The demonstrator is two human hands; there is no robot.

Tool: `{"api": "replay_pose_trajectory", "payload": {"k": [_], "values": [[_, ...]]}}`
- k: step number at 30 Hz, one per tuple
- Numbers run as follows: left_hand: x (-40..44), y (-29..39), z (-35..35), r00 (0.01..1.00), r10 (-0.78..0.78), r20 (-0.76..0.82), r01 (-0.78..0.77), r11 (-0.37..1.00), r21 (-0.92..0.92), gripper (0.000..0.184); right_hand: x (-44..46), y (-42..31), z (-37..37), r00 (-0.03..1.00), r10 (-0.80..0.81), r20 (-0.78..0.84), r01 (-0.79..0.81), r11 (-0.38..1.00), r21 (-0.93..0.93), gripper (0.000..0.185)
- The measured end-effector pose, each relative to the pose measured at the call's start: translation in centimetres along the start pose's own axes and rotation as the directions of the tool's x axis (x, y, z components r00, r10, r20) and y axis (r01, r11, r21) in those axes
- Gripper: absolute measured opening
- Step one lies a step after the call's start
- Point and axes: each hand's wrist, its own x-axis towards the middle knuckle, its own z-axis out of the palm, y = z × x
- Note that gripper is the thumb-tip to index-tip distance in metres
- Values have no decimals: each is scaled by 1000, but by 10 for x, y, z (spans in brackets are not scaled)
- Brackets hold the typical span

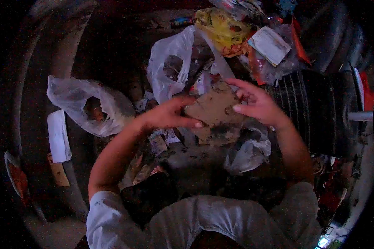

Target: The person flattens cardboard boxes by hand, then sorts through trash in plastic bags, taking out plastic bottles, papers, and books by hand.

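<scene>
Between my two hands is a flat piece of brown cardboard (218,106) with uneven edges and a dark stain along its lower part. My left hand (174,114) grips its left edge, thumb on top and fingers behind. At its right side my right hand (255,101) has the thumb near the edge and the index finger stretched over the upper corner; the other fingers are curled. Just beyond the cardboard stands an open white plastic bag (170,62) with mixed scraps in it. A crumpled clear plastic bag (249,153) lies below my right hand.
Another open white bag (87,103) lies at left, beside a white paper piece (59,135). A yellow bag (222,29) and a white booklet (270,45) are among litter at the top. A black ribbed drum-like object (320,110) stands at right. Lighting is dim.
</scene>
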Motion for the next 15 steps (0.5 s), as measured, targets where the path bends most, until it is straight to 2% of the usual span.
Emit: {"api": "replay_pose_trajectory", "payload": {"k": [3, 4, 6, 8, 10, 11, 12, 13, 15], "values": [[-14, -2, 20, 954, -299, -17, 286, 926, -247, 39, 8, 40, 14, 979, 17, -202, -72, 961, -268, 46], [-18, -16, 24, 954, -284, -94, 250, 929, -274, 37, 10, 42, 28, 958, 55, -282, -158, 922, -354, 38], [-25, -60, 23, 934, -259, -244, 175, 931, -319, 35, 14, 67, 41, 968, 28, -248, -109, 942, -316, 31], [-34, -77, 19, 898, -302, -321, 257, 951, -173, 34, 19, 93, 64, 975, 155, -158, -168, 983, -72, 25], [-46, -102, 13, 857, -378, -351, 386, 921, -51, 35, 18, 104, 90, 1000, 8, -10, -10, 967, -255, 22], [-54, -121, 9, 831, -438, -342, 467, 884, 1, 37, 19, 109, 103, 998, 44, 52, -23, 934, -357, 21], [-67, -132, 7, 801, -497, -335, 542, 839, 52, 38, 19, 102, 112, 999, -27, 40, 38, 950, -309, 20], [-81, -127, 8, 778, -474, -412, 519, 855, -2, 42, 18, 95, 116, 995, -95, 27, 99, 961, -260, 20], [-120, -97, 7, 708, -430, -560, 457, 884, -100, 51, 26, 105, 109, 998, -50, -42, 37, 964, -264, 23]]}}
